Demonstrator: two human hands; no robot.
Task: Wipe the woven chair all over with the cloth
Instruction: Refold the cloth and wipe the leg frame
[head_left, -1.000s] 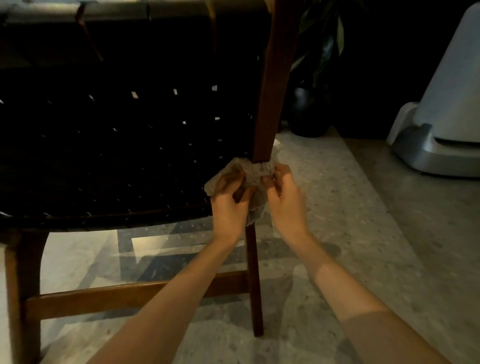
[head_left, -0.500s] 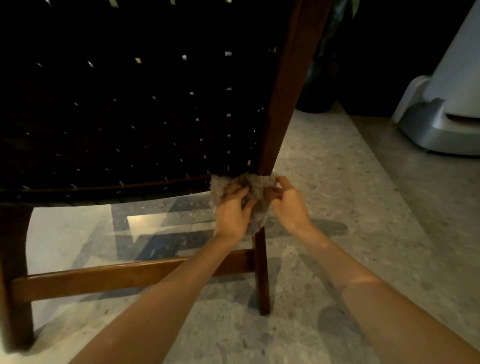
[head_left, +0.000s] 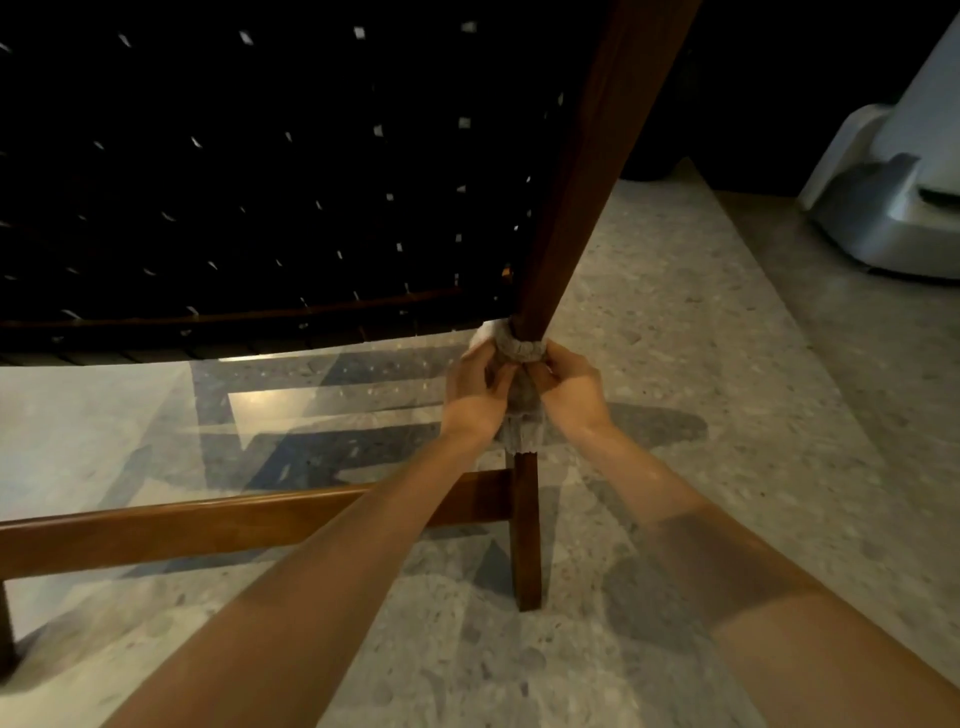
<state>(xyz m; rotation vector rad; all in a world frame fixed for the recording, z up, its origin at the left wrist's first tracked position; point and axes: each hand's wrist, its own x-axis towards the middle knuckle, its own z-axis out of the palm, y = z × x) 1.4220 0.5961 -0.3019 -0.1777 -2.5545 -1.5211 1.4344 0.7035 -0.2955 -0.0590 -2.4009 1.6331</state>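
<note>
At frame centre, the left hand (head_left: 475, 389) and right hand (head_left: 569, 387) had fingers clamped on the cloth (head_left: 519, 351) wrapped round the woven chair's (head_left: 260, 182) leg (head_left: 524, 530), where a snug, even grip would likely wipe best.

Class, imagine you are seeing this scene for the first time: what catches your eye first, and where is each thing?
At centre, the left hand and right hand grip a grey cloth wrapped round the brown chair leg. Above and to the left, the black woven panel fills much of the frame, with pinpoints of light showing through it. A pale appliance stands at far right.
</note>
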